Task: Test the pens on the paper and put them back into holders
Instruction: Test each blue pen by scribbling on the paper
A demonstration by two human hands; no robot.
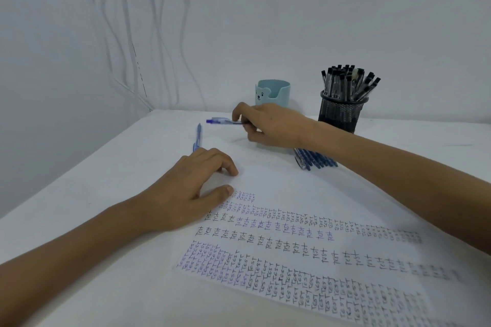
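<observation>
My right hand (268,125) pinches a blue pen (221,121) level above the table, in front of the light-blue bear holder (273,90). My left hand (194,183) rests on the top left corner of the paper (305,247), fingers loosely curved, holding nothing. The sheet is covered with rows of the written word "test". A second blue pen (198,137) lies on the table just beyond my left hand. Several blue pens (316,159) lie in a bunch under my right wrist. A black mesh holder (342,111) full of black pens stands at the back right.
The white table (106,194) meets a white wall at the back. White cables (159,48) hang down the wall at the left from a box near the top. The table's left edge runs diagonally at the left.
</observation>
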